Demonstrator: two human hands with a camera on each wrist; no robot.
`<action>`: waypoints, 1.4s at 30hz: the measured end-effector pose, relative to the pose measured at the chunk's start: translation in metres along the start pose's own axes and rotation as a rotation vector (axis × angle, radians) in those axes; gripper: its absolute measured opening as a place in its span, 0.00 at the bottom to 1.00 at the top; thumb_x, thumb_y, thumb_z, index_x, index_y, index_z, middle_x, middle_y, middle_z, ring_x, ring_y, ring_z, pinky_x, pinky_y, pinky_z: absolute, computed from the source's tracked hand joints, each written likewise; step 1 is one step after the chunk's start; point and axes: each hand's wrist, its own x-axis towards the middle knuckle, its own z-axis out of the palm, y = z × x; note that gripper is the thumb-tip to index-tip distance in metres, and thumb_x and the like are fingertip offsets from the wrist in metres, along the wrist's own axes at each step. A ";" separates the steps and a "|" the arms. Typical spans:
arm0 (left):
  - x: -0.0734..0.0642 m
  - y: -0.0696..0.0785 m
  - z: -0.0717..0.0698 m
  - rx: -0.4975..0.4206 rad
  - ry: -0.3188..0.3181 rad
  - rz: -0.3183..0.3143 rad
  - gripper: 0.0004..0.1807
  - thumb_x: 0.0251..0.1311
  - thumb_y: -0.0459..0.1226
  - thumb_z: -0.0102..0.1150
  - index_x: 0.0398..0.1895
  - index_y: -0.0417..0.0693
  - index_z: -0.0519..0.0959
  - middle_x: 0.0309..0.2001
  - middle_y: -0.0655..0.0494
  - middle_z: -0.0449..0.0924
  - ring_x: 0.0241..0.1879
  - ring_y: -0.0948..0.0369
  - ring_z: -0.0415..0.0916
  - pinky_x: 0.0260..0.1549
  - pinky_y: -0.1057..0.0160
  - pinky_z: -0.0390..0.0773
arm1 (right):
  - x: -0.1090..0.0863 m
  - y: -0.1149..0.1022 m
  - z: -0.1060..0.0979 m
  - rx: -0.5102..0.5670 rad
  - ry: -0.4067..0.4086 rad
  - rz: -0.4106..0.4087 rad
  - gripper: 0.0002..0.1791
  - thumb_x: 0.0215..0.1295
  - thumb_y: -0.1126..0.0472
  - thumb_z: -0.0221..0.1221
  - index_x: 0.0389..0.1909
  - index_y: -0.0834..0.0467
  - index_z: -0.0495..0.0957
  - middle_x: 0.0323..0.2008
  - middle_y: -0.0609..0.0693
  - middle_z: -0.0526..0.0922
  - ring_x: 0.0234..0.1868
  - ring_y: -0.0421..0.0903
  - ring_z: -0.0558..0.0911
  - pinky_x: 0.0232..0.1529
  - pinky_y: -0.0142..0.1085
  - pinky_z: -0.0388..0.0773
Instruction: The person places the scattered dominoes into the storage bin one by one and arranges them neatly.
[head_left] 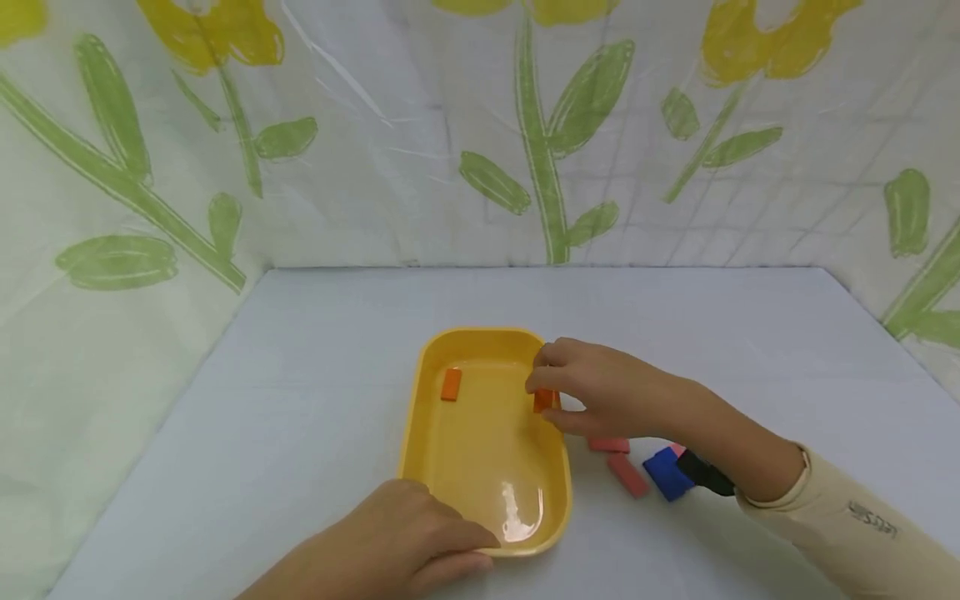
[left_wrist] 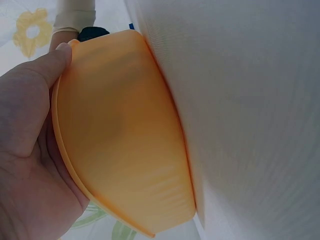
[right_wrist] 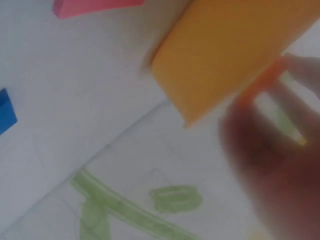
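Observation:
A yellow tray (head_left: 487,467) stands on the white table. My left hand (head_left: 405,537) grips its near-left rim, thumb outside and fingers over the edge; the left wrist view shows the thumb against the tray's outer wall (left_wrist: 120,125). At the tray's right rim, my right hand (head_left: 600,387) pinches an orange block (head_left: 543,401) between thumb and fingers. That orange block (right_wrist: 262,82) also shows, blurred, in the right wrist view. Inside the tray, toward its far left, lies another orange block (head_left: 451,384).
Right of the tray, pink blocks (head_left: 627,475) and blue blocks (head_left: 667,473) lie on the table, partly hidden under the right forearm. A dark strap (head_left: 705,473) sits at the right wrist. Behind the table (head_left: 300,358) hangs a flowered sheet (head_left: 390,192).

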 end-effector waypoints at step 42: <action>-0.001 0.001 0.002 0.042 0.038 0.023 0.13 0.76 0.51 0.48 0.39 0.63 0.83 0.26 0.79 0.72 0.23 0.80 0.59 0.26 0.80 0.57 | 0.047 -0.027 0.053 -0.111 -0.123 -0.054 0.06 0.64 0.64 0.62 0.29 0.52 0.78 0.27 0.43 0.67 0.27 0.41 0.67 0.30 0.29 0.66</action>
